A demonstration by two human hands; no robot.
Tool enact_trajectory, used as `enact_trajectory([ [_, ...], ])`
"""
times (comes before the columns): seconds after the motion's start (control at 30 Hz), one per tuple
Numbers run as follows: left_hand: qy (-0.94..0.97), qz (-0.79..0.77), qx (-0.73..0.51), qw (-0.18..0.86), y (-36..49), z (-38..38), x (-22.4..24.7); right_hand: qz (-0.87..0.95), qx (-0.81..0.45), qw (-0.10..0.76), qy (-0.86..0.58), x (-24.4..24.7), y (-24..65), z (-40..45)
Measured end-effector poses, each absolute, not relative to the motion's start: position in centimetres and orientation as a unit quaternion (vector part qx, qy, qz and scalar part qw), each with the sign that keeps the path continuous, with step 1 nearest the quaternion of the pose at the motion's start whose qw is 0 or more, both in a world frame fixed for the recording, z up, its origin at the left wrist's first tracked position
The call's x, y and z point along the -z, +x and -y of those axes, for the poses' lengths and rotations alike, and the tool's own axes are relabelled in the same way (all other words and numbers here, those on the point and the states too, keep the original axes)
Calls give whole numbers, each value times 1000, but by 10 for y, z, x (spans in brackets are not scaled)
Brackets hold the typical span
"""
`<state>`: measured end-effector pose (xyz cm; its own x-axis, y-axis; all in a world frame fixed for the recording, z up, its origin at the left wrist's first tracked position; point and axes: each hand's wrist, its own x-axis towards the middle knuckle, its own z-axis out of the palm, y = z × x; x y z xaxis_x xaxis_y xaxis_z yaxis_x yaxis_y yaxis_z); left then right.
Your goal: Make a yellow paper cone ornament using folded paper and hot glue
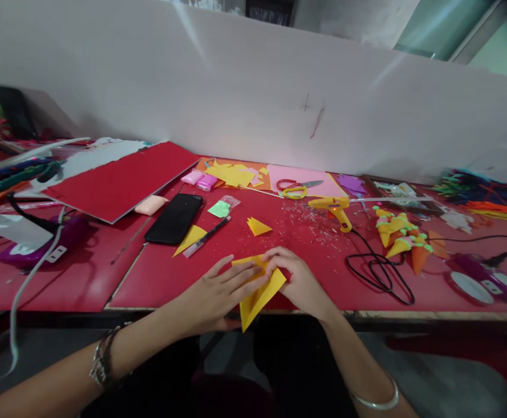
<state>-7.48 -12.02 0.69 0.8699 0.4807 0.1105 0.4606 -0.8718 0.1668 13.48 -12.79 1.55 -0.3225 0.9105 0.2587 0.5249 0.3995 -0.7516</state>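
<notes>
A folded sheet of yellow paper [259, 299] is held over the table's front edge, its pointed end hanging toward me. My left hand [225, 290] lies along its left side, fingers stretched across the upper face and thumb below. At the upper right edge my right hand [294, 276] pinches the paper with bent fingers. Just beyond the hands sits a small yellow paper cone [259, 226]. Left of it are a pen [209, 235] and a flat yellow paper piece [189, 240], partly covered by the pen.
A black phone [173, 219] lies left, near a red board [125, 180]. Behind are scissors [295, 191] and paper scraps [231, 173]. A yellow glue gun [332, 209] with a looped black cord [377, 273] stands right, beside decorated paper cones [399, 232] and a purple power strip [488, 277].
</notes>
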Motion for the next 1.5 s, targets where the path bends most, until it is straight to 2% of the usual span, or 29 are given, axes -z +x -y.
enact_trajectory([
  [0.13,960,-271,-57,48,-70,124,0,772,-298,330,-454,-7,145,130],
  [0.37,951,-304,-51,18,-62,137,1,816,-177,272,-478,4,168,156],
  [0.63,954,-293,-63,3,-71,135,2,860,-101,187,-463,8,171,165],
  [0.8,965,-251,-80,-1,-79,134,0,854,-112,207,-465,10,171,163],
  [0.97,929,-328,-132,109,-80,127,6,793,-189,252,-521,6,163,161],
  [1.17,884,-389,-172,193,-77,118,10,753,-199,250,-575,4,156,157],
  [1.5,853,-491,-121,126,-73,115,4,756,-119,196,-613,9,150,149],
])
